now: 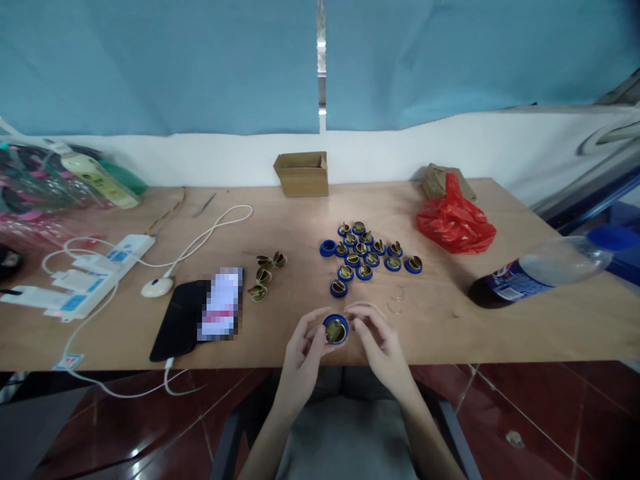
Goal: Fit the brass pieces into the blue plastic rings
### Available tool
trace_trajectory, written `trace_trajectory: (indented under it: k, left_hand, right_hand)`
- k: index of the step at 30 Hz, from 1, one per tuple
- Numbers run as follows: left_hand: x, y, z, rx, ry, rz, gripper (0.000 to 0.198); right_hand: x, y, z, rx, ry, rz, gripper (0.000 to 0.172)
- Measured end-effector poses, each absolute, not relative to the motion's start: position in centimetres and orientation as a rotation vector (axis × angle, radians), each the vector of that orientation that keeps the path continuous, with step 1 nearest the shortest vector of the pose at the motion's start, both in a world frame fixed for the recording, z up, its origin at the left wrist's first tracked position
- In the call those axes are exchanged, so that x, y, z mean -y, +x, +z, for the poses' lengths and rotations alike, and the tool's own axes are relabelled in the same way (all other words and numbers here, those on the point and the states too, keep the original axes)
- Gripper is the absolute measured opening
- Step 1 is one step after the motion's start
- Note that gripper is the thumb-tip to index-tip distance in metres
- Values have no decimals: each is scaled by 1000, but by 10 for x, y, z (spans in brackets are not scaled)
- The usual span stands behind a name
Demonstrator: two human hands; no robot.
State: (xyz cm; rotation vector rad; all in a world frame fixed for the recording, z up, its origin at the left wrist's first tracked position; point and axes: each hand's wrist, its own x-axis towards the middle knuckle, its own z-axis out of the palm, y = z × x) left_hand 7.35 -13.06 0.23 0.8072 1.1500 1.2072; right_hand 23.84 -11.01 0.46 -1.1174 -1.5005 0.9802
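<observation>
Blue ring [335,316]; brass disc [335,330] inside

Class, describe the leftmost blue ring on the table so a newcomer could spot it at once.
On the table, find the red bag. To its left lies a cluster of blue rings; the target ring sits at the cluster's left edge. Its neighbours hold brass-coloured clips, but none shows inside this one.
</observation>
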Motion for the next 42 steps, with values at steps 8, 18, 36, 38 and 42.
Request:
trace_trajectory:
  k: [8, 18, 36, 38, 42]
  left_hand:
    - [130, 76, -11, -1215, 901, 1222, 39]
    - [123, 80, 7, -1310, 1034, 1183, 32]
    - [128, 81, 0, -1160, 1133, 1101, 43]
    - [127, 80, -1, -1173, 1142, 1131, 41]
    - [125, 77, 0, -1209, 1148, 1154, 37]
  right_hand:
    - [128, 228, -3, 1361, -1223, 1190, 28]
    - [124, 229, 3, 1405, -1148, 1230, 28]
    - [117, 234, -11, 1137, -1137, 1467, 45]
    - [117, 234, -12, 1155, -1132, 1491, 44]
    - [121, 235, -15, 1243, -1106, 1506, 38]
